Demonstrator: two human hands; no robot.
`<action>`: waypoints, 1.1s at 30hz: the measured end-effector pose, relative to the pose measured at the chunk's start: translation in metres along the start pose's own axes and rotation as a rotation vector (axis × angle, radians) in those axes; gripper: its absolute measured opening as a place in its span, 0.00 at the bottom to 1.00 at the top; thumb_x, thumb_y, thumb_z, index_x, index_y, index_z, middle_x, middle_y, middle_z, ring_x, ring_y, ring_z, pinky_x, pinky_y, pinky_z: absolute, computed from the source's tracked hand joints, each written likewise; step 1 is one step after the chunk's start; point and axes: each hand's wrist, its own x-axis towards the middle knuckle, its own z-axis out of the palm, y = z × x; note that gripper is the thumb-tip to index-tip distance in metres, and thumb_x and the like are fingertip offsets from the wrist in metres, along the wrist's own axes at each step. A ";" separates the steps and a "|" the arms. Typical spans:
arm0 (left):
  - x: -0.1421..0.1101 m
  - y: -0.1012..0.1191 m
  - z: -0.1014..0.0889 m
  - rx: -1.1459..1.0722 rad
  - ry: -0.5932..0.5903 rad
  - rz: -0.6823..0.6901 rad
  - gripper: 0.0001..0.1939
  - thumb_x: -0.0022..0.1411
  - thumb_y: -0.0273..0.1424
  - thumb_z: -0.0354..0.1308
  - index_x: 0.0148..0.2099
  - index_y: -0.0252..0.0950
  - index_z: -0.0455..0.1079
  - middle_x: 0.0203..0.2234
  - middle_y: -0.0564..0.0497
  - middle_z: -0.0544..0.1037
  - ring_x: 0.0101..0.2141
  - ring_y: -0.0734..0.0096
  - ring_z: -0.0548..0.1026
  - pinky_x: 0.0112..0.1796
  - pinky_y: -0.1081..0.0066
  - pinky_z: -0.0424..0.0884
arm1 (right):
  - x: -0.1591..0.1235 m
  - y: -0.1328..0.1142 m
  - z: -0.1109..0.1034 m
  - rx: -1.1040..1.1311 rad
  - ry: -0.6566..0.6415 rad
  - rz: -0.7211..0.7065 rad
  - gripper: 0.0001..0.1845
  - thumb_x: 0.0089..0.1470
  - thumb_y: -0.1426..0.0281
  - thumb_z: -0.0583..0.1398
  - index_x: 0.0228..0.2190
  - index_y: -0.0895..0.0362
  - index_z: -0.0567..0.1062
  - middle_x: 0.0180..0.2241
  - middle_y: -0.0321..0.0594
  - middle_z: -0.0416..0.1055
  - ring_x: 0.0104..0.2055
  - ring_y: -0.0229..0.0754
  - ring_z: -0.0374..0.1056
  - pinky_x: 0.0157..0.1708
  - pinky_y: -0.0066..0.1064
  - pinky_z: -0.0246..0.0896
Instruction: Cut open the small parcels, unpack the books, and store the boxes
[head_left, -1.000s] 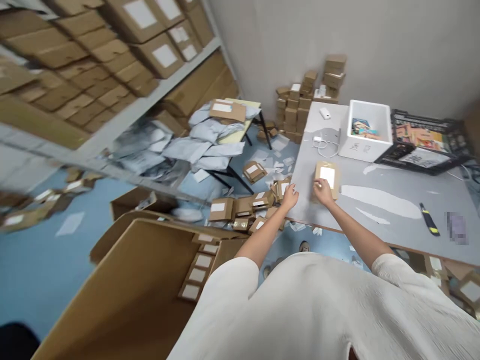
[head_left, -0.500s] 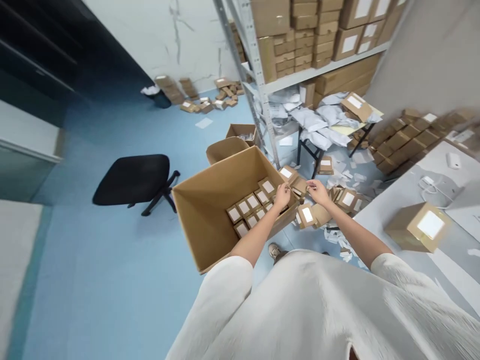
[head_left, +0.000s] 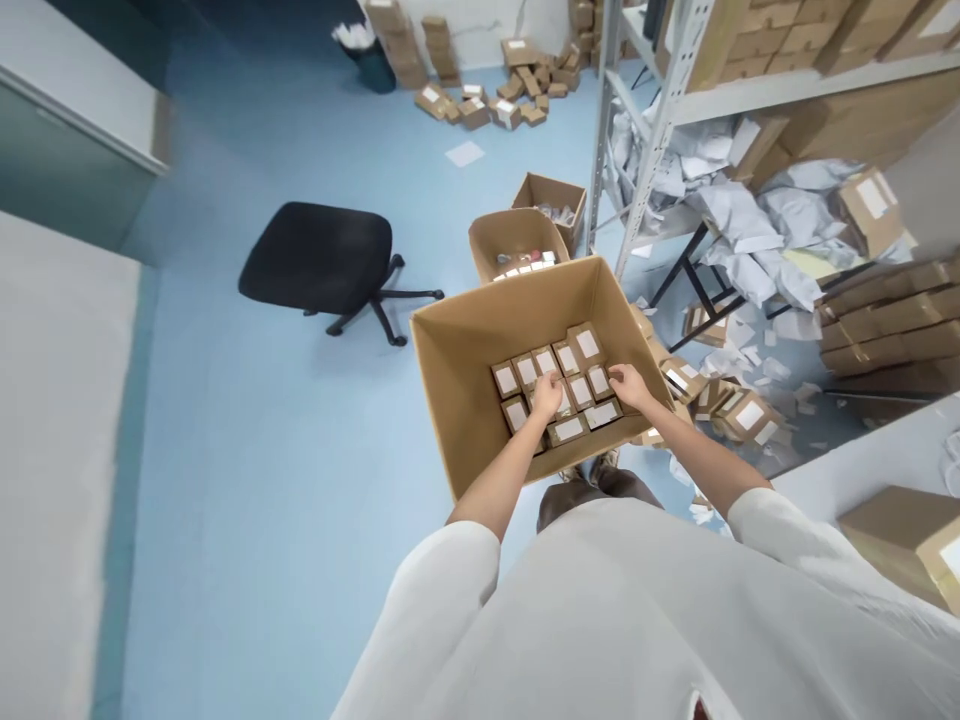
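A large open carton (head_left: 465, 400) stands in front of me, with rows of small labelled cardboard boxes (head_left: 583, 391) packed across its bottom. My left hand (head_left: 547, 396) is inside it, over the middle of the rows, fingers closed and curled down. They hide part of the boxes beneath, and I cannot make out what they grip. Just inside the carton's right wall is my right hand (head_left: 631, 386). Its fingers are pressed together, with the tips at the edge of a labelled small box (head_left: 598, 381); whether they grip it is unclear.
Behind the large carton stand two smaller open cartons (head_left: 517, 235). A black swivel chair (head_left: 319, 258) is to the left. Metal shelving (head_left: 652, 160), grey mailing bags (head_left: 739, 215) and scattered parcels (head_left: 746, 413) lie on the right. A white table (head_left: 832, 465) holds a brown box (head_left: 900, 530).
My view has swung right and down. Both hands have come over the packed boxes; the right hand has moved from outside the carton to inside its right wall.
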 end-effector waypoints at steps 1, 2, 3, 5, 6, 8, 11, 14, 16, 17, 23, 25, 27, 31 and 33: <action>0.003 -0.007 -0.001 -0.011 0.012 -0.023 0.24 0.65 0.20 0.57 0.61 0.34 0.76 0.60 0.38 0.80 0.62 0.56 0.77 0.68 0.57 0.67 | 0.009 0.001 0.005 -0.037 -0.029 0.007 0.20 0.59 0.73 0.61 0.52 0.57 0.82 0.54 0.49 0.78 0.54 0.49 0.76 0.64 0.39 0.68; 0.006 -0.014 -0.001 -0.019 0.022 -0.045 0.24 0.65 0.20 0.57 0.61 0.35 0.76 0.60 0.39 0.80 0.62 0.57 0.78 0.68 0.58 0.66 | 0.018 0.003 0.010 -0.074 -0.056 0.013 0.21 0.59 0.73 0.61 0.53 0.57 0.82 0.54 0.49 0.78 0.56 0.49 0.75 0.64 0.39 0.67; 0.009 -0.020 -0.001 -0.027 0.030 -0.065 0.24 0.65 0.19 0.57 0.61 0.35 0.76 0.60 0.39 0.80 0.62 0.58 0.78 0.68 0.58 0.67 | 0.027 0.004 0.015 -0.110 -0.080 0.021 0.21 0.59 0.73 0.61 0.54 0.57 0.81 0.55 0.49 0.78 0.57 0.49 0.75 0.65 0.38 0.66; 0.017 -0.031 0.001 -0.040 0.050 -0.098 0.24 0.64 0.19 0.57 0.61 0.35 0.76 0.60 0.40 0.81 0.62 0.59 0.78 0.68 0.58 0.67 | 0.047 0.009 0.027 -0.180 -0.119 0.043 0.23 0.60 0.73 0.61 0.55 0.57 0.80 0.57 0.49 0.77 0.60 0.50 0.72 0.65 0.38 0.65; 0.021 -0.037 0.003 -0.047 0.063 -0.112 0.25 0.65 0.19 0.57 0.61 0.35 0.76 0.60 0.40 0.81 0.61 0.59 0.78 0.68 0.58 0.67 | 0.057 0.012 0.034 -0.214 -0.139 0.060 0.23 0.60 0.72 0.60 0.57 0.57 0.80 0.58 0.50 0.76 0.62 0.50 0.71 0.66 0.39 0.64; 0.029 -0.050 0.009 -0.057 0.084 -0.148 0.25 0.65 0.19 0.56 0.62 0.34 0.76 0.59 0.39 0.81 0.61 0.59 0.78 0.68 0.58 0.68 | 0.078 0.019 0.047 -0.275 -0.185 0.111 0.26 0.61 0.71 0.60 0.60 0.58 0.78 0.61 0.53 0.74 0.63 0.52 0.70 0.65 0.40 0.65; 0.042 -0.071 0.023 -0.068 0.063 -0.217 0.24 0.66 0.19 0.56 0.62 0.35 0.77 0.58 0.40 0.82 0.61 0.58 0.79 0.67 0.58 0.70 | 0.109 0.035 0.070 -0.346 -0.255 0.191 0.28 0.62 0.71 0.61 0.63 0.59 0.76 0.64 0.57 0.70 0.64 0.56 0.70 0.65 0.43 0.65; 0.054 -0.093 0.046 -0.084 0.001 -0.265 0.23 0.66 0.20 0.57 0.61 0.34 0.78 0.59 0.40 0.82 0.59 0.58 0.80 0.67 0.58 0.70 | 0.138 0.053 0.095 -0.386 -0.299 0.228 0.30 0.62 0.70 0.61 0.64 0.61 0.75 0.64 0.60 0.69 0.64 0.59 0.69 0.65 0.46 0.64; 0.065 -0.107 0.065 -0.086 -0.036 -0.275 0.23 0.67 0.21 0.59 0.61 0.33 0.78 0.60 0.38 0.81 0.58 0.57 0.81 0.66 0.57 0.70 | 0.156 0.067 0.113 -0.403 -0.310 0.239 0.30 0.61 0.70 0.61 0.64 0.61 0.74 0.64 0.61 0.69 0.64 0.60 0.68 0.66 0.48 0.63; 0.071 -0.114 0.075 -0.087 -0.051 -0.279 0.22 0.66 0.21 0.60 0.61 0.33 0.78 0.60 0.37 0.81 0.57 0.57 0.81 0.66 0.57 0.71 | 0.164 0.074 0.123 -0.412 -0.311 0.249 0.30 0.62 0.70 0.61 0.64 0.61 0.74 0.64 0.61 0.68 0.65 0.61 0.67 0.66 0.49 0.62; 0.124 -0.160 0.126 -0.129 -0.110 -0.268 0.25 0.66 0.19 0.57 0.63 0.33 0.78 0.60 0.39 0.82 0.57 0.59 0.81 0.64 0.58 0.74 | 0.211 0.117 0.185 -0.486 -0.305 0.310 0.28 0.64 0.67 0.61 0.63 0.61 0.74 0.69 0.62 0.62 0.69 0.64 0.61 0.68 0.54 0.59; 0.140 -0.176 0.138 -0.148 -0.106 -0.261 0.25 0.66 0.20 0.57 0.63 0.34 0.78 0.60 0.40 0.82 0.57 0.60 0.81 0.64 0.58 0.73 | 0.228 0.132 0.203 -0.500 -0.307 0.318 0.29 0.64 0.65 0.61 0.64 0.61 0.72 0.71 0.63 0.59 0.71 0.64 0.59 0.69 0.55 0.56; 0.151 -0.191 0.147 -0.160 -0.095 -0.258 0.24 0.67 0.21 0.57 0.63 0.35 0.78 0.60 0.41 0.82 0.56 0.60 0.81 0.63 0.58 0.74 | 0.243 0.147 0.220 -0.503 -0.296 0.320 0.32 0.65 0.64 0.61 0.66 0.61 0.70 0.73 0.63 0.56 0.72 0.65 0.56 0.71 0.56 0.53; 0.165 -0.219 0.155 -0.161 -0.097 -0.290 0.24 0.67 0.20 0.57 0.64 0.35 0.77 0.59 0.40 0.82 0.54 0.60 0.82 0.61 0.60 0.76 | 0.265 0.172 0.245 -0.503 -0.235 0.329 0.40 0.65 0.61 0.60 0.72 0.63 0.61 0.77 0.65 0.47 0.75 0.68 0.50 0.72 0.61 0.48; 0.171 -0.231 0.156 -0.145 -0.106 -0.310 0.25 0.67 0.20 0.56 0.63 0.34 0.77 0.59 0.40 0.82 0.54 0.60 0.82 0.60 0.61 0.76 | 0.272 0.182 0.254 -0.510 -0.203 0.355 0.43 0.64 0.59 0.61 0.73 0.63 0.59 0.78 0.66 0.41 0.76 0.70 0.47 0.72 0.64 0.46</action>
